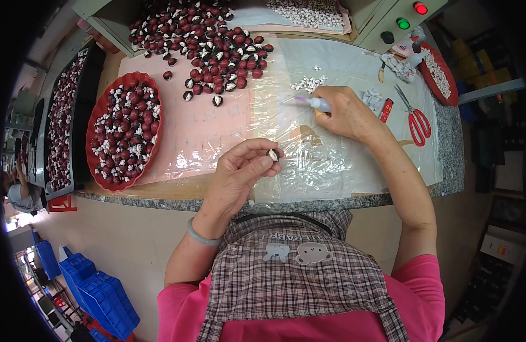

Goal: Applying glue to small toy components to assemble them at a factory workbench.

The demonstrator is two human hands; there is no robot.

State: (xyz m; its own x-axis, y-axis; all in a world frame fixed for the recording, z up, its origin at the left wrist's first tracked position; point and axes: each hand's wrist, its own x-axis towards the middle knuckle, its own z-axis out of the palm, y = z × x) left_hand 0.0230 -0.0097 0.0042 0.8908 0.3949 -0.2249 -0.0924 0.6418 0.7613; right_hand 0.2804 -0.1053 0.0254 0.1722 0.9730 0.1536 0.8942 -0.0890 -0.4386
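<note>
Between the thumb and fingertips of my left hand (240,166), a small dark ball with a white patch (272,154) is pinched above the plastic-covered tabletop. My right hand (349,113) is wrapped round a small squeeze bottle (320,105) with a thin purple-tinted nozzle that points left. Just beyond the nozzle lies a little heap of tiny white pieces (309,84). A large spread of dark red, black and white balls (220,60) covers the far middle of the table, its nearest balls scattered on pink sheeting.
At the left stand a scalloped red bowl (92,142) and a long black tray (75,176), both full of balls. Red-handled scissors (419,126), a red cutter (386,110) and crumpled wrap (372,99) lie right of my right hand. A red dish (452,91) holds white pieces.
</note>
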